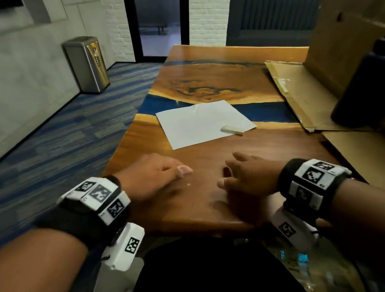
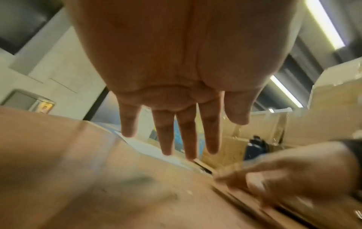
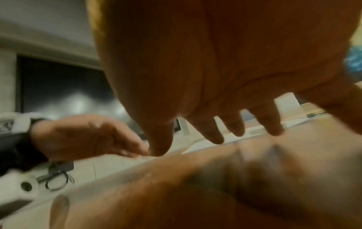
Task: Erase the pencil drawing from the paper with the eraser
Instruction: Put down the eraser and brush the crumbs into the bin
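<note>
White paper (image 1: 201,123) lay flat on the wood worktop (image 1: 218,192), the eraser (image 1: 232,130) resting on its near right corner; both the left hand (image 1: 152,175) and right hand (image 1: 251,176) hovered near the near edge, fingers relaxed, holding nothing, well apart from the sheet.

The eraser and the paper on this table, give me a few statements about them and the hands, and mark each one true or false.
1. The eraser lies on the paper. True.
2. The right hand holds the eraser. False: it holds nothing.
3. The left hand presses on the paper. False: it is nearer the table edge, off the sheet.
4. A cardboard box stands right of the paper. True.
</note>
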The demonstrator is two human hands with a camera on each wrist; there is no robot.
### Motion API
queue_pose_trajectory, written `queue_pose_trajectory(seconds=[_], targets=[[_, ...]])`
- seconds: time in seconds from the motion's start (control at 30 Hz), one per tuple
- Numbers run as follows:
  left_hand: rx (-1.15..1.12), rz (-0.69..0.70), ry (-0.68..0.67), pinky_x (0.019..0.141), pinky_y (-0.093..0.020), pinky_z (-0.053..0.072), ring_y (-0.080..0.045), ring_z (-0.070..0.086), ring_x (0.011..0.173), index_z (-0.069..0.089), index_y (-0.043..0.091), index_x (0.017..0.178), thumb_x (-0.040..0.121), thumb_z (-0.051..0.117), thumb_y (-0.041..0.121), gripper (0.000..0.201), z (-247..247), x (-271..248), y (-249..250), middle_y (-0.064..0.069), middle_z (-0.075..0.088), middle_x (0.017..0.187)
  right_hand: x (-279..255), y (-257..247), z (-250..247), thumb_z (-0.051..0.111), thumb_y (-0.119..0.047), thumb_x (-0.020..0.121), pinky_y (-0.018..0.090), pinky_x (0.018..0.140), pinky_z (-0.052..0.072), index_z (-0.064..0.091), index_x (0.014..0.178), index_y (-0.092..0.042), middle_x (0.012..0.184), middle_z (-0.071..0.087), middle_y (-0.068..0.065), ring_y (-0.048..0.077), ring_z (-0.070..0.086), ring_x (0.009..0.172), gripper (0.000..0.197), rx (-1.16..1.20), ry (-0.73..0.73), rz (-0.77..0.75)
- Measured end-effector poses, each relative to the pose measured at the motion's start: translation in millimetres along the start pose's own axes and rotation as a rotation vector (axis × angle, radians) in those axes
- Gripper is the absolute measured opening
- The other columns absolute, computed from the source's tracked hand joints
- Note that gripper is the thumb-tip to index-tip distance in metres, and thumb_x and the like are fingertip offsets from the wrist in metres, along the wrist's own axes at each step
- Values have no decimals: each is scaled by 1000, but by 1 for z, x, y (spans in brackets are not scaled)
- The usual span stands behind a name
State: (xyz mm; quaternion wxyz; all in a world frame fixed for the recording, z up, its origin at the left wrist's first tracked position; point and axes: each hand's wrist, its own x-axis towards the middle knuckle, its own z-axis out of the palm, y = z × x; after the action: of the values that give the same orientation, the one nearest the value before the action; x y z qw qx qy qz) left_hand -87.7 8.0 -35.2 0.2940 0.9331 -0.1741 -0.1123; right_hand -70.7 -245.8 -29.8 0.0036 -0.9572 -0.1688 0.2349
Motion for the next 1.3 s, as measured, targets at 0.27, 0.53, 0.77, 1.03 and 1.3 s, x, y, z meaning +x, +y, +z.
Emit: queue_pose_trajectory(seconds=[0.27,0.53,0.77,1.03,1.3], targets=[[-215,-667,717,102,-46,45,-35,61,116,65,17,125,98,59,33,32,39,-95,-216,-14,66,127,-48,11,36,42,-80,72,22,112,18,22,154,-37,156,17,-23,-5,22,134,95,426,238,-144],[-318,-1229,68,102,-47,46,-38,54,124,44,18,148,84,57,63,79,260,-153,-330,-15,49,148,-24,53,123,38,-95,65,65,113,23,-2,152,-49,164,-6,-16,23,4,153,107,9,268,65],[-240,-1363,-66,101,-42,44,-43,49,128,33,3,151,98,55,44,71,335,-160,-359,-22,44,150,-25,46,124,41,-94,63,67,111,25,7,158,-32,166,3,-6,26,8,153,119,-103,273,138],[-350,-1396,-170,96,-34,42,-38,52,128,39,-9,145,107,42,34,58,332,-149,-363,-27,46,146,-36,19,105,15,-104,57,61,116,17,-12,155,-35,164,-15,-9,21,-9,152,123,-162,142,232],[-122,-1209,-103,70,-27,46,-31,68,99,68,0,114,105,45,35,43,171,-143,-319,-21,68,116,-9,-97,86,21,-96,68,56,120,2,-7,156,-20,165,-13,6,26,-13,151,120,-14,206,-80]])
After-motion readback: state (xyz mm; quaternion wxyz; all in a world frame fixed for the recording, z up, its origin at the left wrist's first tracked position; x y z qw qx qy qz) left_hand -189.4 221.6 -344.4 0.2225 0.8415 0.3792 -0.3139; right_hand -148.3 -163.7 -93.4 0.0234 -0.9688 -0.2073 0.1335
